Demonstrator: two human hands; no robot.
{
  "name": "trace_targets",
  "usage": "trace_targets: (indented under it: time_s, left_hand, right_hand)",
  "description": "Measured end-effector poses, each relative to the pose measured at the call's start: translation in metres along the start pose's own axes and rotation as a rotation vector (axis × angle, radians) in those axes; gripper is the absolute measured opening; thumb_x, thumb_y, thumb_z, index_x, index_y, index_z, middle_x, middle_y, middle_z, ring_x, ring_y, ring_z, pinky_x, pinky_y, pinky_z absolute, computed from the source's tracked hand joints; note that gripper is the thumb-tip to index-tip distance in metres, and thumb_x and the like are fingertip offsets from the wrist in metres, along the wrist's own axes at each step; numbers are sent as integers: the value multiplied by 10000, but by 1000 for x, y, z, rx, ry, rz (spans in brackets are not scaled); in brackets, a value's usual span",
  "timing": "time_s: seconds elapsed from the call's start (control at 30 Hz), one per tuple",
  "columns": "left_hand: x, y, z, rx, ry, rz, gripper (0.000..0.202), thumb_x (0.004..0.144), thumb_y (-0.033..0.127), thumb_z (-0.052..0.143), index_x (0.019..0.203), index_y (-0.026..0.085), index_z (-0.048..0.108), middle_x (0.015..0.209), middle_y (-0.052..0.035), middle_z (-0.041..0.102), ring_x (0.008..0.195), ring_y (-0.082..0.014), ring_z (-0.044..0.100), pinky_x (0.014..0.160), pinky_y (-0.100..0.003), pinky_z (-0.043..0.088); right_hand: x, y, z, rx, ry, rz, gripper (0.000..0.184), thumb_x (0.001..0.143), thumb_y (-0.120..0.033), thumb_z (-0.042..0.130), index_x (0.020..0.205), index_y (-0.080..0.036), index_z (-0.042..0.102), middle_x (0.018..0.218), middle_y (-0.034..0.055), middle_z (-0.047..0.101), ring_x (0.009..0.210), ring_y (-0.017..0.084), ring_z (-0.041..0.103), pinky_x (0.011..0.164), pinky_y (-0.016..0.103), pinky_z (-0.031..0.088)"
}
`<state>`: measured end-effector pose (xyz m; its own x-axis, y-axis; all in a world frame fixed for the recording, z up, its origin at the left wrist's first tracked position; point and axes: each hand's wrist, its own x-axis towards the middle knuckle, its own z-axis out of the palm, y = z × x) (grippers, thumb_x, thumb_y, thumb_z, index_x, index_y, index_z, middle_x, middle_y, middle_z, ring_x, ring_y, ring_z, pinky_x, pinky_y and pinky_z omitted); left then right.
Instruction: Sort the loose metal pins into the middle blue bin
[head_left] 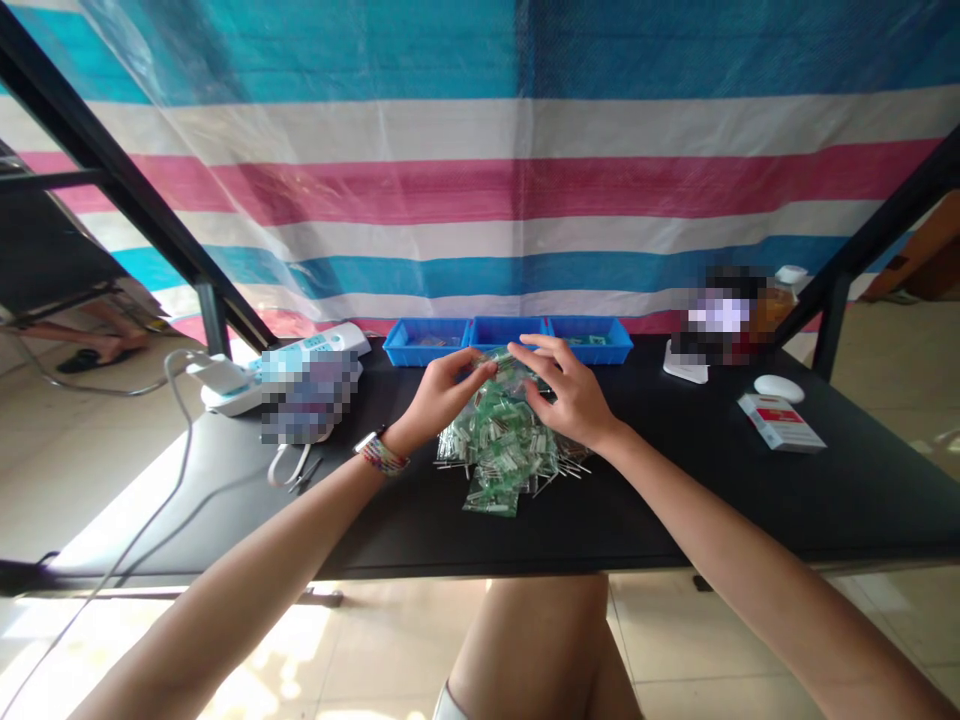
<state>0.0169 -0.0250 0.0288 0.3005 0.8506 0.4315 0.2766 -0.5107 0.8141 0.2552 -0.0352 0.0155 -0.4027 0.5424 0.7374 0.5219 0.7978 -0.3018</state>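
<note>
Clear packet (504, 368), long axis left-right, ends in pinch of left hand (441, 398), right hand (571, 398)

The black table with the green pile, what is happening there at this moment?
A person sits at a black table and works with both bare hands. The left hand and the right hand pinch one clear packet between them, just above the far end of a pile of green packets with thin metal pins. Three blue trays stand in a row behind it. A red and white box lies to the right, untouched.
</note>
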Motion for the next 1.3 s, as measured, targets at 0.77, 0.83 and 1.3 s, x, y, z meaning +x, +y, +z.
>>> trace_targets:
  time_s: [0.77, 0.83, 1.3]
  left_hand:
    - [4, -3, -2, -104, -107, -55, 455, 994, 537, 579, 763, 168, 709, 791, -59, 727, 736, -188, 653, 729, -314, 524]
    - [2, -3, -1, -66, -117, -49, 458, 1001, 534, 565, 768, 168, 711, 791, -58, 727, 732, -186, 640, 731, -314, 515]
    - [-1, 0, -1, 159, -133, 55, 301, 1016, 384, 560, 856, 170, 697, 860, -48, 739, 798, -194, 658, 768, -300, 492]
  right_hand:
    - [2, 91, -43, -390, 267, 459, 202, 969, -355, 633, 1009, -203, 759, 1086, 150, 796, 1030, 331, 703, 959, 465, 525]
    - [0, 94, -46, -419, 170, 403, 186, 950, -350, 657, 922, -208, 774, 1106, 144, 791, 1092, 338, 674, 1032, 493, 482]
    - [-4, 29, 13, -118, -305, 183, 231, 855, -159, 801, 1081, -206, 785, 1032, 83, 754, 964, 265, 639, 874, 383, 512]
